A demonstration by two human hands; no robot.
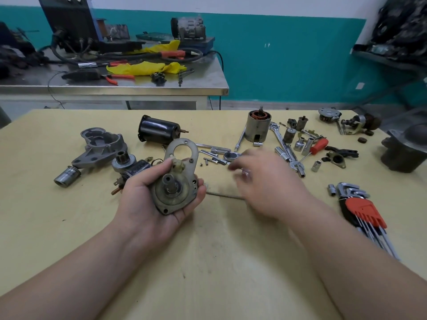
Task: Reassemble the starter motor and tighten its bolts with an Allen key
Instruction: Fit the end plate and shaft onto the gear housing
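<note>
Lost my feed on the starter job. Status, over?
Left hand grips the gear plate. Right hand blurred over loose bolts, grip unclear. Allen keys untouched at right. Nothing blocking.

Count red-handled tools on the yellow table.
2: red-handled screwdriver among the sockets at right; red-holder Allen key set at the right edge. More may hide in the clutter.

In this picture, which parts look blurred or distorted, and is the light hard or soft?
Head view: the right hand is smeared by motion blur, while the left hand and the plate assembly it holds are sharp; wide-angle distortion bends the table edges; the light is soft and even, with faint shadows.
</note>
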